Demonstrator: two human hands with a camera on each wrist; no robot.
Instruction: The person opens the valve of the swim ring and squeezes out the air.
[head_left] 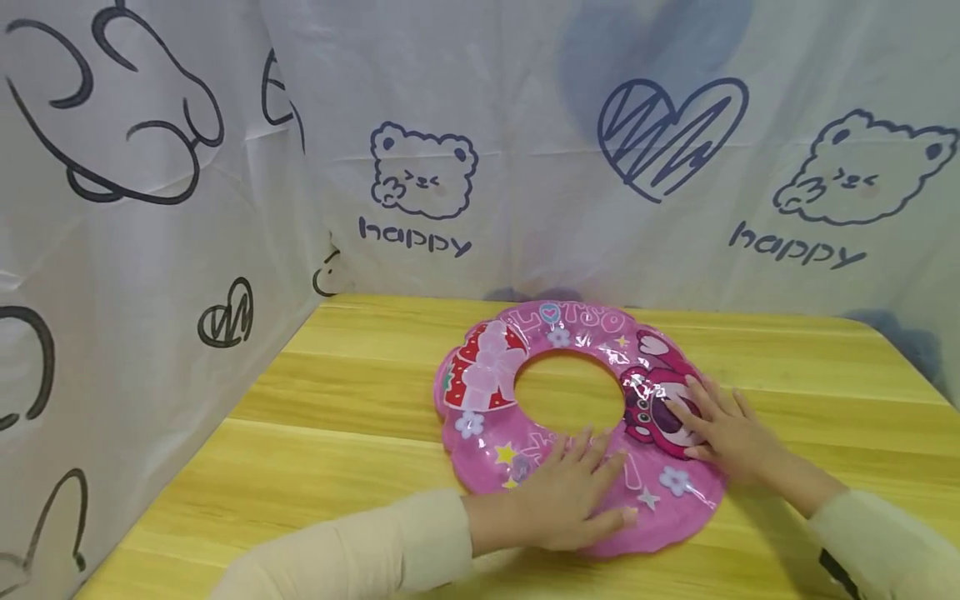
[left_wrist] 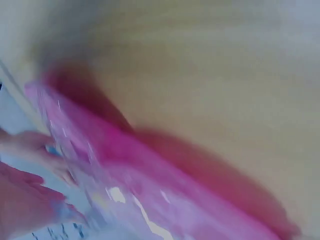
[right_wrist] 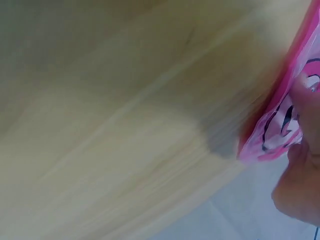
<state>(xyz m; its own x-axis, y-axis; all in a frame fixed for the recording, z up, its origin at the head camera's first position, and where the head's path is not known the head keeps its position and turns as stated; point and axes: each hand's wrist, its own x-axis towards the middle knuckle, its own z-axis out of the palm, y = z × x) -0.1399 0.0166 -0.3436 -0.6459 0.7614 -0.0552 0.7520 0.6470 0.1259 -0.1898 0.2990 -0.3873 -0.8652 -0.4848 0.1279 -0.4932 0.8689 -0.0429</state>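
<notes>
A pink inflatable swim ring [head_left: 480,450] lies flat on the wood-grain table, printed with a bear, strawberries, flowers and stars. It looks puffed up, with a wrinkled rim. My left hand [head_left: 558,500] rests on its near side with the fingers spread. On its right side, over the bear print, lies my right hand [head_left: 731,433], fingers extended. In the left wrist view the ring [left_wrist: 150,185] is blurred, with the left hand [left_wrist: 25,205] at the lower left. The right wrist view catches the ring's edge [right_wrist: 272,132] beside the right hand [right_wrist: 305,150].
The yellow wood-grain table [head_left: 337,375] extends to both sides of the ring. White cloth [head_left: 525,192] with bear and heart drawings hangs behind it, and another cloth wall [head_left: 150,250] stands along the left edge.
</notes>
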